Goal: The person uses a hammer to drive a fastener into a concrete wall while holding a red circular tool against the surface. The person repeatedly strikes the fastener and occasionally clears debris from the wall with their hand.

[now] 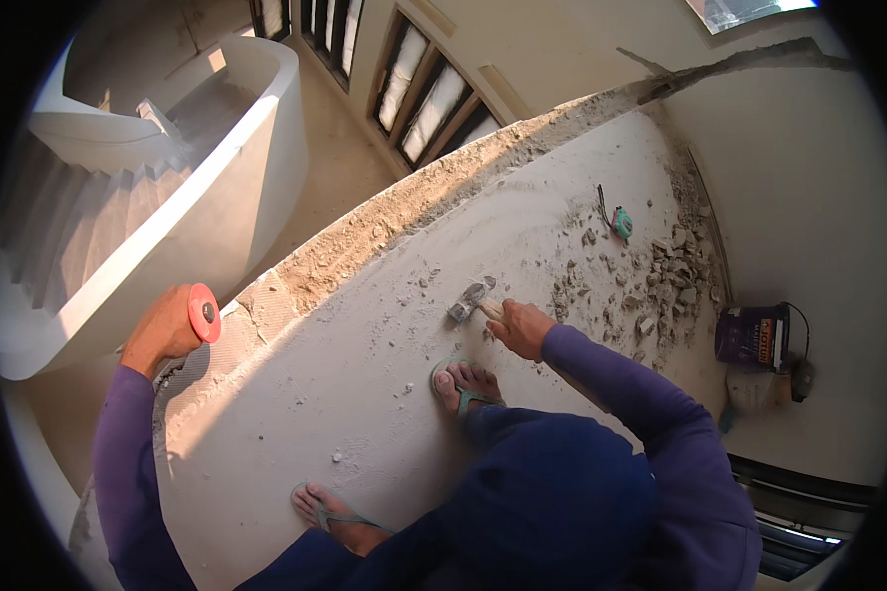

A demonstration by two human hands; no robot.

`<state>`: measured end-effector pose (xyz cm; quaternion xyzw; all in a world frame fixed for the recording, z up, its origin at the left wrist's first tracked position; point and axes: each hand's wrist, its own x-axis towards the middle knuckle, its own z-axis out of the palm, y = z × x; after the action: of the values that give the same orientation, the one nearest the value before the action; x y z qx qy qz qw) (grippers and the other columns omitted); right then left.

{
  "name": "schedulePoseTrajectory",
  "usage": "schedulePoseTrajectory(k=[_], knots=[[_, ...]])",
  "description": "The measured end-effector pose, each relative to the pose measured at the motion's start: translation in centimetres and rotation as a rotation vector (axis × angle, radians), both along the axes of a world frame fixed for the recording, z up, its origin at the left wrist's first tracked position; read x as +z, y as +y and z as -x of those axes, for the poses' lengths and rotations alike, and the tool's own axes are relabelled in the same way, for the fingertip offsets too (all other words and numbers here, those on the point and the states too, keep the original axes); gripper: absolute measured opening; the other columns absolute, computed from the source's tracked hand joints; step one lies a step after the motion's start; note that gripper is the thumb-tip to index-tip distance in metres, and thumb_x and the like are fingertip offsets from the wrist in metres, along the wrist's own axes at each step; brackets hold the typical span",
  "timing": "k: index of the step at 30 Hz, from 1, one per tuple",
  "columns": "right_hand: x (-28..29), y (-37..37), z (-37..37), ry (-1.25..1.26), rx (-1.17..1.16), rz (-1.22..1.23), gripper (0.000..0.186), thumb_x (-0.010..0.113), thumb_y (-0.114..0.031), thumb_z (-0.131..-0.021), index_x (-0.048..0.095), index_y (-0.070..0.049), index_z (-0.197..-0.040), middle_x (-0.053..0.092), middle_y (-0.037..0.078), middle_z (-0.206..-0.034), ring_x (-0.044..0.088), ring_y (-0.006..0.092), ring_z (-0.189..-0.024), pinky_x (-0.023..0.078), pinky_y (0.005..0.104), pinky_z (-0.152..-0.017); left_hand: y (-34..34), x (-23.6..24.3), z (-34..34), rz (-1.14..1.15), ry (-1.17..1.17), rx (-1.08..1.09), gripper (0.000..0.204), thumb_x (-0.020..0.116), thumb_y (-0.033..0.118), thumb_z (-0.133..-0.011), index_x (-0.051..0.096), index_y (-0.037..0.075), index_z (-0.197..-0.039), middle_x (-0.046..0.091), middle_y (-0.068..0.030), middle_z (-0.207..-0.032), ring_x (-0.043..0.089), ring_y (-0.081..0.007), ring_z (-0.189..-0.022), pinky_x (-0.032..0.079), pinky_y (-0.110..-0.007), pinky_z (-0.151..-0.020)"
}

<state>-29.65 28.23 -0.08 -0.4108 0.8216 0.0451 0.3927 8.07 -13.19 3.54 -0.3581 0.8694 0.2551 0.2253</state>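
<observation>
Chisel (205, 312) at nine o'clock: my left hand (170, 323) clamps it, my right hand (522, 330) the hammer (470, 299). Chipping, seemingly; next wants careful aim.

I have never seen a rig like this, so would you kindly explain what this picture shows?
There is no machine here: these are a person's own bare hands. The single picture comes from a wide fisheye camera on the person's head, looking down, so straight edges bend near the rim. The left hand grips a red round-topped tool, its lower part hidden. The right hand holds a hammer. On the pale floor lie broken rubble and a teal tape measure; a dark bucket is near the wall at right.
</observation>
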Motion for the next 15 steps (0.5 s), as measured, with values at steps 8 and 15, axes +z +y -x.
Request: schedulePoseTrajectory(k=[8,15], knots=[[4.3,-5.7,-0.6,-0.024,-0.003,-0.359,0.050,0.052,-0.035,-0.101,0.060,0.013,-0.113,0.070,0.027,-0.079,0.073,0.0365,-0.064,0.062,0.0435,-0.059,2.2,0.8,8.5,-0.039,0.076,-0.114,0.025,0.077,0.015,-0.077,0.066,-0.001,-0.093,0.072,-0.0233,-0.091,0.070,-0.0419,-0.089,0.055,-0.049,-0.078],[3.0,-3.2,-3.1,0.110,-0.053,-0.179,0.041,0.055,-0.032,-0.100,0.059,0.008,-0.106,0.070,0.032,-0.093,0.071,0.0459,-0.091,0.057,0.0525,-0.082,3.4,4.2,16.7,-0.043,0.444,-0.306,0.035,0.080,0.031,-0.083,0.068,0.002,-0.098,0.074,-0.0162,-0.091,0.072,-0.0319,-0.081,0.056,-0.045,-0.072]])
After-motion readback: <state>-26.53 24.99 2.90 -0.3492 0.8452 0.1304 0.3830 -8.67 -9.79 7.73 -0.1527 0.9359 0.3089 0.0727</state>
